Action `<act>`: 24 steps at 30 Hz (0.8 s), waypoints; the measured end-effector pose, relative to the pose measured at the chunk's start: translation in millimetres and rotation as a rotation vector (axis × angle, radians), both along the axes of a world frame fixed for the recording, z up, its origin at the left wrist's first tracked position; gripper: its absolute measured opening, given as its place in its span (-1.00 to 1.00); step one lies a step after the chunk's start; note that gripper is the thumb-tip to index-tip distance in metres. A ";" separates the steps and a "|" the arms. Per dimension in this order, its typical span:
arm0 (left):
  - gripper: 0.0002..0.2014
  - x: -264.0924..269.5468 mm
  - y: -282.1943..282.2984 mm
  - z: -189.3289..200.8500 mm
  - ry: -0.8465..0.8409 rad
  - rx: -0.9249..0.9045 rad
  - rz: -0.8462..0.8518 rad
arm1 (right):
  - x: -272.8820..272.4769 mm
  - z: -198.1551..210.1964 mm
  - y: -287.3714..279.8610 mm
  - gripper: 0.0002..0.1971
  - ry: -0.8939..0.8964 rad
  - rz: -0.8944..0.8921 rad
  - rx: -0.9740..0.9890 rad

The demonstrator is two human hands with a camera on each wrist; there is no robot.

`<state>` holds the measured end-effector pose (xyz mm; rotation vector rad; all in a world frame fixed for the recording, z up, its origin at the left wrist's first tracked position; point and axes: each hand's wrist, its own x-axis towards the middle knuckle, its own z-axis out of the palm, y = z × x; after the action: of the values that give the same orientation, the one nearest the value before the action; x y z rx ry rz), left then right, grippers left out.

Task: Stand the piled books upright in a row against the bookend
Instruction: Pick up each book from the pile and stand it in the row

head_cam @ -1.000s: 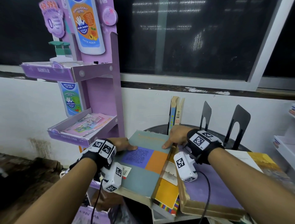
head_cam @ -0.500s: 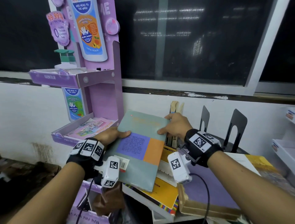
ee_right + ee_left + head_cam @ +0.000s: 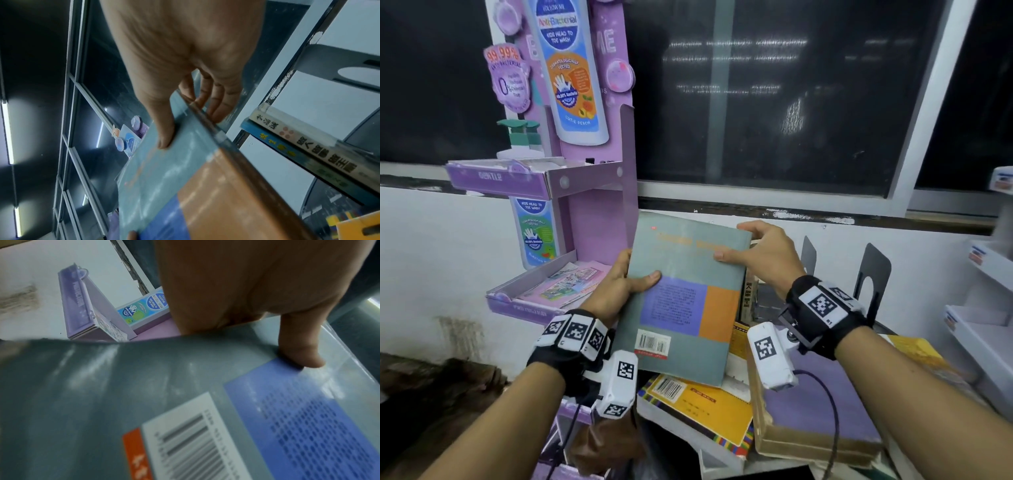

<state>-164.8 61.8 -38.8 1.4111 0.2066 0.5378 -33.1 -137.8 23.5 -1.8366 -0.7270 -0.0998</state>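
A grey-green book (image 3: pixel 688 274) with a blue and orange panel and a barcode is lifted and tilted up, above the pile. My left hand (image 3: pixel 619 284) grips its left edge, thumb on the cover (image 3: pixel 304 352). My right hand (image 3: pixel 760 253) grips its top right corner, thumb on the cover (image 3: pixel 164 136), fingers behind. Two thin books (image 3: pixel 751 294) stand upright behind it, their spines (image 3: pixel 308 151) plain in the right wrist view. Two black bookends (image 3: pixel 873 274) stand right of them. A yellow book (image 3: pixel 709 407) and a thick purple book (image 3: pixel 818 421) lie flat below.
A purple cardboard display stand (image 3: pixel 599 212) with trays and soap bottles rises close on the left. A white wall and dark window run behind. White shelving (image 3: pixel 983 308) sits at the right edge. A yellow-covered book (image 3: pixel 917 353) lies under my right forearm.
The grey-green book has come off the pile and tipped up toward vertical. Both hands rose with it, the right one shifting to its top right corner.
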 end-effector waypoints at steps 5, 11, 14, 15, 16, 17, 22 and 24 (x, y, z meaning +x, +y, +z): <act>-0.54 0.9 -1.3 7.3 -0.112 -0.029 0.013 | -3.9 1.7 -0.3 -0.46 -0.056 0.115 -0.039; -0.39 -0.5 4.6 2.3 -0.286 -0.050 0.047 | -16.6 13.2 1.8 -0.43 -0.047 0.324 -0.182; -0.42 -2.4 3.8 1.2 -0.355 -0.030 0.044 | -19.5 22.7 -0.1 -0.53 -0.021 0.451 -0.261; -0.47 -2.6 3.3 1.6 -0.377 -0.026 0.037 | -20.9 25.8 -1.9 -0.55 -0.005 0.484 -0.272; -0.46 -2.0 2.7 2.3 -0.395 -0.022 0.033 | -21.9 28.8 -4.0 -0.54 0.006 0.513 -0.280; -0.37 -1.8 1.8 4.4 -0.404 -0.012 0.028 | -22.4 31.3 -6.2 -0.52 0.003 0.532 -0.289; -0.20 4.5 -7.2 23.3 -0.401 0.030 -0.011 | -21.8 42.3 -17.8 -0.55 -0.106 0.481 -0.293; -0.20 8.4 -12.5 32.6 -0.394 0.033 -0.025 | -22.0 48.2 -24.1 -0.56 -0.159 0.457 -0.265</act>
<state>-156.4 49.3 -6.2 1.3089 -0.1361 0.7881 -55.1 -161.9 71.7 -1.8758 -1.3055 0.1575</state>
